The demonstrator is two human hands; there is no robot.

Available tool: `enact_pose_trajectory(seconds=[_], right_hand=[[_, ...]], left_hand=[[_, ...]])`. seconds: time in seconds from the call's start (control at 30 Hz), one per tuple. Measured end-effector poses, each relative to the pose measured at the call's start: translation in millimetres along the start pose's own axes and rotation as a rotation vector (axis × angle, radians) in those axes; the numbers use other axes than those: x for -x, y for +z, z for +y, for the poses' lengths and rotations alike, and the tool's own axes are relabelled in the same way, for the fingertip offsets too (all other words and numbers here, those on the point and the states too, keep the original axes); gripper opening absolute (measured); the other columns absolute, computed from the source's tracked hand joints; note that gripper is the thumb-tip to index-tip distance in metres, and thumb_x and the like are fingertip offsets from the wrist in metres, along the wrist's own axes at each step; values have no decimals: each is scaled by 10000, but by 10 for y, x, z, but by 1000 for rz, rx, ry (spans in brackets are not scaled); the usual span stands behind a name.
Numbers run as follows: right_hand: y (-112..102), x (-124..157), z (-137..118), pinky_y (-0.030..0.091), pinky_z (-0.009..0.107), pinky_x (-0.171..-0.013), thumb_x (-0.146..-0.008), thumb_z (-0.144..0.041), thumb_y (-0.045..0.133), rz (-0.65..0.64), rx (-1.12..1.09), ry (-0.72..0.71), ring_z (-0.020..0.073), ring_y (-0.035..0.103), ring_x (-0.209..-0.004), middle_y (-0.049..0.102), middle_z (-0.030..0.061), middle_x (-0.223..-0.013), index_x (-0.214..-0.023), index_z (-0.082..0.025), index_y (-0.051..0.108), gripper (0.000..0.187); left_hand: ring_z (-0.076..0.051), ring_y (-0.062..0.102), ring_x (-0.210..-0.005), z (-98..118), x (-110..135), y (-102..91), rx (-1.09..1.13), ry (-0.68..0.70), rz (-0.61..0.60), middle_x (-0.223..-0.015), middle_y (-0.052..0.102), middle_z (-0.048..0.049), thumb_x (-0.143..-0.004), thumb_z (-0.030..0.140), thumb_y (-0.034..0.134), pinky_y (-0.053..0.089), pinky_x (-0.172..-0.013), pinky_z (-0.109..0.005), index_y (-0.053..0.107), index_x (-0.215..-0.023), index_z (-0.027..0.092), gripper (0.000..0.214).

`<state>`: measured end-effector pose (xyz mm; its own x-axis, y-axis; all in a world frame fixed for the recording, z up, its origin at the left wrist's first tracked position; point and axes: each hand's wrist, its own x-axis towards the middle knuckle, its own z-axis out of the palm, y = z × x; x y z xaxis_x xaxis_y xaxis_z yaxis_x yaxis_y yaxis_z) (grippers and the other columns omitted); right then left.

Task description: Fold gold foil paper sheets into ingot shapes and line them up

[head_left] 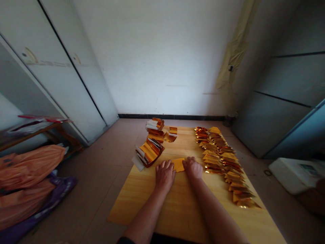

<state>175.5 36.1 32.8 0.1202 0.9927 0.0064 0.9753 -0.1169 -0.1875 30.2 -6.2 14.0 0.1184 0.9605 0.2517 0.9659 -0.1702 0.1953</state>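
Observation:
A small folded piece of gold foil paper point(179, 165) lies on the wooden table between my two hands. My left hand point(165, 173) holds its left end, thumb on the paper and fingers bent down towards the table. At the right end, my right hand point(193, 167) grips the edge with curled fingers; the fingertips are partly hidden. Beyond my left hand is a curved stack of gold foil sheets point(149, 150), white edges showing. To the right of my right hand run two rows of folded gold foil pieces point(212, 157).
More foil sheets point(155, 124) and a loose curled sheet point(171, 135) lie at the table's point(144, 189) far side. Orange and purple bags point(33, 179) are on the left. A white box point(291, 174) stands on the floor to the right. Cabinets flank both sides.

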Motion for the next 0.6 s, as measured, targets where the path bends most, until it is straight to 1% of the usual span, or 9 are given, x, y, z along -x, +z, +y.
enact_pose_trajectory(seconds=[0.13,0.27,0.37,0.43,0.6], right_hand=[[-38,51,20,372,230,-588,-894,-436,430,13,-30,-38,144,629,-740,595,46,-962,-906,-213,593,276],[-69,145,18,390,249,-628,-784,-518,566,50,-72,-90,180,622,-807,591,48,-958,-912,-196,570,347],[-69,187,-12,403,265,-679,-713,-516,638,55,-81,-60,202,610,-860,581,67,-991,-941,-187,556,408],[-60,192,-45,408,279,-701,-694,-519,652,67,-75,-24,214,603,-884,571,81,-1005,-972,-183,542,450],[-70,177,-131,413,300,-709,-673,-520,661,70,-78,46,227,597,-903,550,87,-1035,-1052,-193,498,526]], left_hand=[[-234,436,-1195,-12,-10,1,11,-20,-1,-1305,547,-13,-856,311,513,345,-929,-429,563,-1141,311,290],[-228,449,-1186,-45,-98,-15,23,13,-11,-1302,555,0,-850,291,516,354,-913,-418,577,-1117,318,275],[-221,456,-1181,-79,-196,-42,43,56,-69,-1296,562,4,-840,284,528,358,-911,-397,591,-1106,321,275],[-221,455,-1183,-96,-244,-53,53,82,-91,-1300,560,7,-841,298,528,356,-915,-394,590,-1113,327,281],[-226,456,-1185,-115,-266,-32,59,77,-82,-1305,560,9,-856,310,501,349,-914,-404,588,-1125,336,284]])
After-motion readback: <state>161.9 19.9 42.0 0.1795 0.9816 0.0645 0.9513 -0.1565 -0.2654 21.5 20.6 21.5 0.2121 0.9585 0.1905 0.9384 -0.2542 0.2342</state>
